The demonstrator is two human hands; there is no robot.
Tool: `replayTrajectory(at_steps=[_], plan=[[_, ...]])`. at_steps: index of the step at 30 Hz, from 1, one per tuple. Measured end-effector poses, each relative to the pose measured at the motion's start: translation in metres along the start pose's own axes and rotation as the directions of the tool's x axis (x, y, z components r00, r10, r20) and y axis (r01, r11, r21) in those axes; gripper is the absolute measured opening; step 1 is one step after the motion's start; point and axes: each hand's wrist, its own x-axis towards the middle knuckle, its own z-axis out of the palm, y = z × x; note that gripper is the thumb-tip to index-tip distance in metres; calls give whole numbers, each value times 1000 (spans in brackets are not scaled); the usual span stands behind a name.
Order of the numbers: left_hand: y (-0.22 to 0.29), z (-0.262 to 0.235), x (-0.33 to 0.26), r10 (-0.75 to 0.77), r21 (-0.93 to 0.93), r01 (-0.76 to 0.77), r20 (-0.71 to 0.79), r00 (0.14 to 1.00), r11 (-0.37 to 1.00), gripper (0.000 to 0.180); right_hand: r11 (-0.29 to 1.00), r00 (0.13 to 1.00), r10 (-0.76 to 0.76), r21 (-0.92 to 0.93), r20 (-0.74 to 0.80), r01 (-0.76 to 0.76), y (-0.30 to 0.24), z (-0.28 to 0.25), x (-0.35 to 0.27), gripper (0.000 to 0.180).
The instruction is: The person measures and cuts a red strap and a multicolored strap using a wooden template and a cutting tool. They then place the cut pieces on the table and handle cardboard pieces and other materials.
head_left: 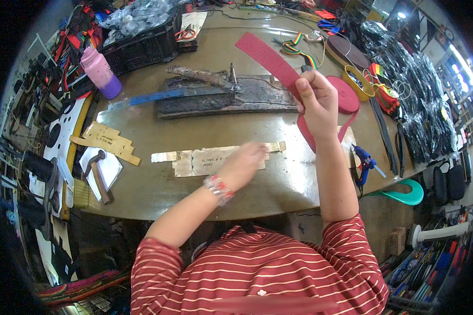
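Observation:
My right hand [320, 102] is raised over the table, its thumb and fingers closed on a red webbing strap [265, 58]. The strap's free end points up and to the left. Behind that hand lies a roll of the same red webbing [346, 94], with a loop of it hanging beside my wrist. My left hand [242, 168], a beaded bracelet at its wrist, is over the right part of a cardboard template [192, 163] with handwriting. Its fingers are smeared by motion, and whether they touch the template is hidden.
A dark metal block [205, 105] lies across the middle. At left are a hammer [97, 176], a stepped tan template [108, 142] and a pink-purple bottle [101, 73]. A blue glue gun [363, 160], a yellow oval container [359, 84] and plastic-wrapped bundles [415, 94] stand right.

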Motion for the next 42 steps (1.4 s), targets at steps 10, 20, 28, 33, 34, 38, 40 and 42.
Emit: replayTrajectory(at_steps=[10, 20, 28, 33, 34, 38, 40, 42], plan=[[21, 54, 19, -78, 359, 90, -47, 996, 929, 46, 994, 983, 53, -105, 178, -34, -6, 11, 0, 14], [1, 43, 32, 13, 243, 23, -145, 989, 970, 26, 994, 972, 45, -108, 230, -21, -3, 25, 0, 13], [-3, 53, 51, -215, 75, 207, 120, 969, 975, 33, 996, 983, 52, -84, 175, -38, -6, 18, 7, 15], [-16, 61, 53, -238, -231, 256, 103, 966, 939, 27, 985, 980, 76, -165, 183, -46, -1, 19, 8, 16], [-14, 64, 54, -241, -170, 252, 83, 967, 952, 26, 985, 972, 99, -163, 212, -64, 0, 22, 8, 16], [-1, 68, 55, -240, 132, 267, -189, 952, 954, 30, 946, 936, 177, -316, 305, -76, 13, 54, 11, 19], [2, 54, 48, -169, 153, 249, -406, 898, 956, 34, 895, 908, 138, -442, 395, 56, 23, 76, 9, 22], [-6, 25, 23, -221, -3, 231, -302, 927, 973, 32, 880, 853, 214, -473, 475, 43, 37, 97, 7, 26]])
